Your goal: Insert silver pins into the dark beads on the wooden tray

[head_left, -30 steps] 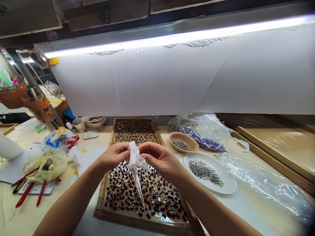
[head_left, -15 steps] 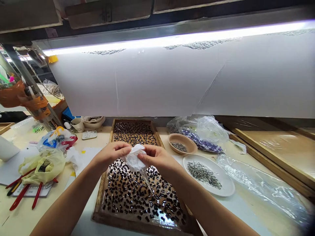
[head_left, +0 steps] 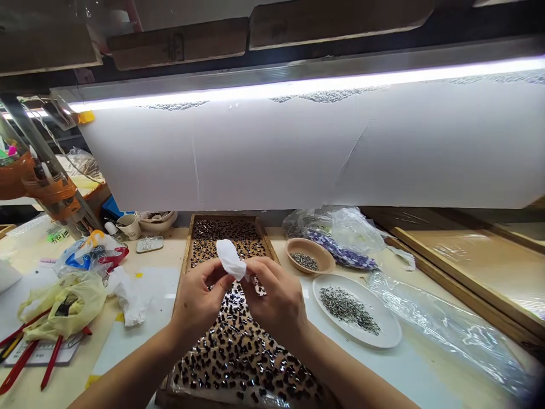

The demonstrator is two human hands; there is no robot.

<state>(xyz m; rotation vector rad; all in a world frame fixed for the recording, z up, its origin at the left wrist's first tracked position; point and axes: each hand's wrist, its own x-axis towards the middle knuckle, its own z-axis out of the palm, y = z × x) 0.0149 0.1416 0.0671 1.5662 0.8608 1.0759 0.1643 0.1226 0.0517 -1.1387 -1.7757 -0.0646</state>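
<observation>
A crumpled white tissue (head_left: 230,258) is pinched between both hands over a wooden-framed tray (head_left: 186,250). My left hand (head_left: 193,301) is closed on the tissue's lower left edge with thumb and fingers. From the other side, my right hand (head_left: 276,298) grips its right end, fingers curled; what lies inside that grip is hidden. Below the hands, many small glossy black pieces (head_left: 238,352) are spread across the tray. The tissue's upper part sticks up free above the fingertips.
To the right, a white plate (head_left: 389,338) and a tan bowl (head_left: 326,261) hold small dark, thin bits. Clear plastic film (head_left: 451,324) lies beyond. On the left are a yellowish plastic bag (head_left: 80,307), red-handled tools (head_left: 51,362) and another crumpled tissue (head_left: 130,298).
The tissue now stands up above my fingers, and both hands have turned and closed in around it. A clear pointed tip that hung below it no longer shows. The view has tilted slightly.
</observation>
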